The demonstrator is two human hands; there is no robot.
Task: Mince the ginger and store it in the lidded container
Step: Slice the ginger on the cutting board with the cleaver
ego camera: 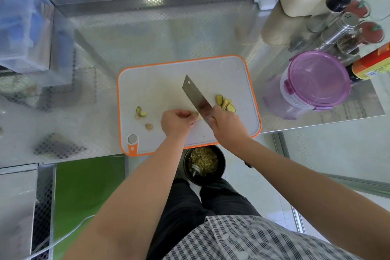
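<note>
Head view looks straight down on a white cutting board (pixel 160 82) with an orange rim, lying on a steel counter (pixel 147 34). The right hand (pixel 226 124) is wrapped tight round the handle of a cleaver (pixel 195 96) — the handle itself is hidden inside the fist — and the broad blade slants up and to the left over the board. The left hand (pixel 176 122) has its fingers curled in, pinching a small pale ginger piece (pixel 196 115) down on the board, right against the near end of the blade.

A fanned heap of ginger slices (pixel 225 103) lies just on the right of the blade, close to the right hand's knuckles (touching or not, I cannot tell). Well to the left of the left hand sit a few loose slices (pixel 140 113) and a knobbly offcut (pixel 149 126).

The container (pixel 316 78) — clear, with its purple clip lid on — stands on the counter to the right of the board, apart from it, beside a metal shaker (pixel 339 29) and a red-labelled bottle (pixel 371 65). Below the counter edge, between the forearms, a black bowl (pixel 222 164) holds shredded yellow-green scraps.
</note>
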